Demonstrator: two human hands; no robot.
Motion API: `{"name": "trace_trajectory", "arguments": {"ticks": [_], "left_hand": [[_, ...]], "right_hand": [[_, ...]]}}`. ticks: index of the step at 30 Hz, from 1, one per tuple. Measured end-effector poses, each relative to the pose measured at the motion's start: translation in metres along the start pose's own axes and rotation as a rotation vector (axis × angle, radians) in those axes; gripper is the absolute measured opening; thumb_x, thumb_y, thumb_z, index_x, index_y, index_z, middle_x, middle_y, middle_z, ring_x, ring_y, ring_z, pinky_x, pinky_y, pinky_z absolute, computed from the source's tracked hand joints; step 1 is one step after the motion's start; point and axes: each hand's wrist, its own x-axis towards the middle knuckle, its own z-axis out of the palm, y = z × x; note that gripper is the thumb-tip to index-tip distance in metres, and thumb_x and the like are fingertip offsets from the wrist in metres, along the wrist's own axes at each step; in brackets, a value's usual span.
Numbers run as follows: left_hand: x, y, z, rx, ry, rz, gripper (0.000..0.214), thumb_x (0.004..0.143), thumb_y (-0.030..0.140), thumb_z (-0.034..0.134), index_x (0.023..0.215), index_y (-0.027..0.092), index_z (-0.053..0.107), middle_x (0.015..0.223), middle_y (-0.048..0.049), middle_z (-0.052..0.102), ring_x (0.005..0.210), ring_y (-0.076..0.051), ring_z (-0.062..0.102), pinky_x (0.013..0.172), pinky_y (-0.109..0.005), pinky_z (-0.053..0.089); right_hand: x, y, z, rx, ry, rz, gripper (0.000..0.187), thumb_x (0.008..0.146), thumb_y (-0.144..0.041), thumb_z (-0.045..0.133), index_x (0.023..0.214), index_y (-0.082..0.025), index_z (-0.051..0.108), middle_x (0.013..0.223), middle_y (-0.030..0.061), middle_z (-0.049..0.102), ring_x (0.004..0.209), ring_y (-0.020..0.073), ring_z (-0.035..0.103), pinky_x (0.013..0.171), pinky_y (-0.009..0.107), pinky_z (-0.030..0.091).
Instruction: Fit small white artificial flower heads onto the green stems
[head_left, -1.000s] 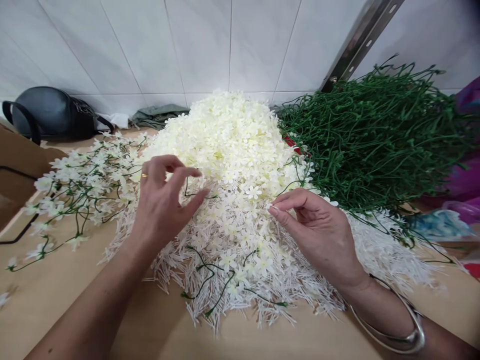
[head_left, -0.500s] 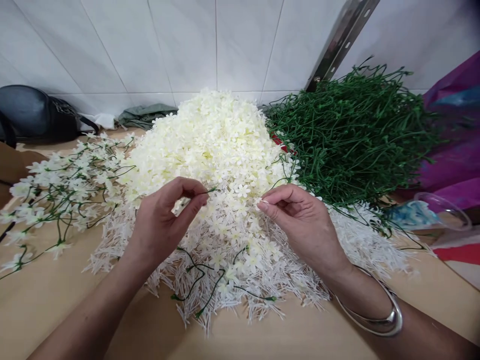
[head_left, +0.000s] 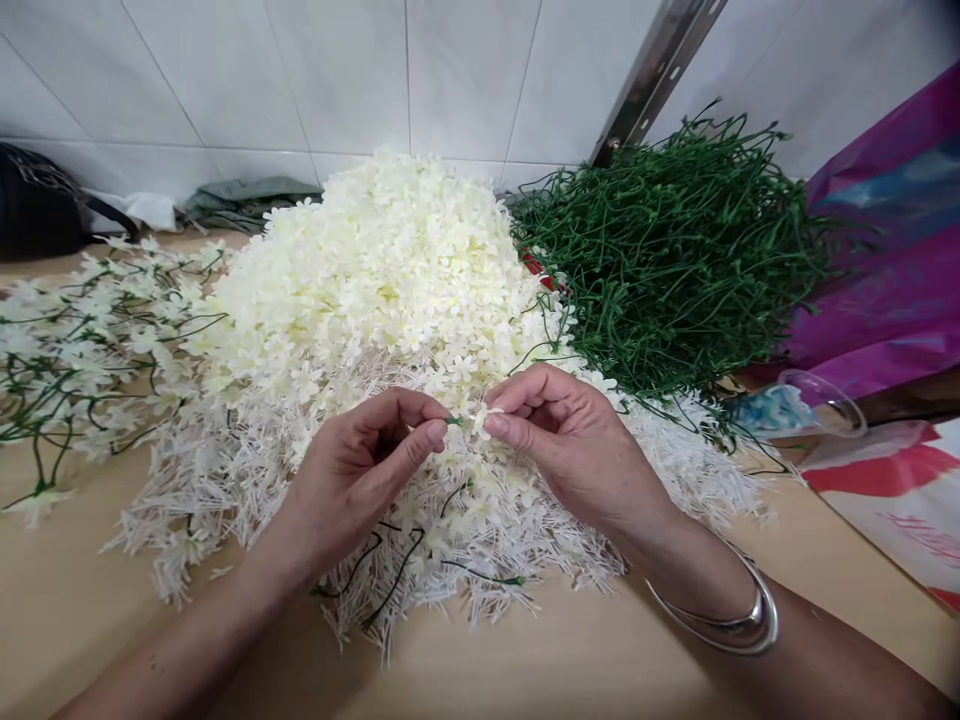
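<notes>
My left hand (head_left: 375, 450) pinches a green plastic stem, its tip (head_left: 454, 421) poking out past thumb and forefinger. Facing it, my right hand (head_left: 570, 440) grips a small white artificial flower (head_left: 480, 422) between thumb and fingertips. Stem tip and flower are very close; whether they touch I cannot tell. Below and behind both hands spreads a big heap of cream-white artificial blossoms (head_left: 375, 250). Thin white stamens (head_left: 225, 480) lie loose around its front. Several green stems (head_left: 487, 577) rest on the heap near my wrists.
A bushy pile of green stems (head_left: 675, 250) stands at the back right, by a purple bag (head_left: 885, 240). Stemmed white flowers (head_left: 97, 350) lie at the left. A clear plastic cup (head_left: 825, 405), a red-and-white bag (head_left: 892, 490), a black bag (head_left: 37, 205) and a tiled wall (head_left: 345, 80) border the table.
My hands have come together, bringing the green stem tip up to the white flower. The camera view has shifted slightly to the right and down.
</notes>
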Motion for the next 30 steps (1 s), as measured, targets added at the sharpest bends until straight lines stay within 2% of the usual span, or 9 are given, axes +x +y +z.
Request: {"name": "trace_trajectory", "arguments": {"ticks": [9,13,17,22,30], "left_hand": [[0.001,-0.004,-0.001,0.085,-0.037,0.082,0.015,0.098,0.037,0.068,0.099,0.023,0.074,0.071,0.0029,0.06,0.06,-0.01,0.047,0.053,-0.023,0.035],[0.0,-0.005,0.0,0.168,-0.012,0.172,0.013,0.098,0.033,0.068,0.096,0.022,0.074,0.064,0.0059,0.057,0.055,-0.008,0.045,0.051,-0.021,0.034],[0.002,-0.011,0.003,0.279,0.012,0.255,0.008,0.096,0.025,0.07,0.093,0.02,0.075,0.065,0.0062,0.063,0.055,-0.007,0.049,0.052,-0.018,0.036],[0.002,-0.021,0.008,0.307,0.018,0.243,0.007,0.095,0.023,0.071,0.092,0.02,0.077,0.062,0.0072,0.064,0.053,-0.006,0.052,0.053,-0.017,0.04],[0.0,-0.027,0.011,0.324,0.033,0.213,0.009,0.097,0.026,0.07,0.091,0.021,0.077,0.067,0.0055,0.069,0.056,-0.007,0.059,0.055,-0.017,0.044]], "right_hand": [[0.0,0.0,0.003,-0.044,-0.026,0.083,0.024,0.07,-0.025,0.096,0.075,-0.023,0.072,0.073,-0.0032,0.069,0.068,0.0117,0.058,0.064,0.026,0.045],[-0.002,-0.003,0.005,-0.081,-0.032,0.086,0.025,0.071,-0.026,0.094,0.076,-0.021,0.07,0.072,-0.0033,0.068,0.068,0.0114,0.056,0.062,0.026,0.043],[-0.004,-0.004,0.005,-0.145,-0.047,0.126,0.025,0.073,-0.026,0.092,0.076,-0.02,0.068,0.071,-0.0043,0.063,0.065,0.0104,0.052,0.059,0.026,0.038],[-0.001,0.005,0.002,-0.103,-0.095,0.252,0.029,0.073,-0.033,0.091,0.076,-0.02,0.065,0.065,-0.0059,0.058,0.06,0.0098,0.045,0.054,0.027,0.032],[0.0,0.01,0.005,-0.095,-0.04,0.293,0.031,0.069,-0.032,0.093,0.072,-0.02,0.064,0.065,-0.0054,0.058,0.06,0.0105,0.047,0.056,0.028,0.033]]}}
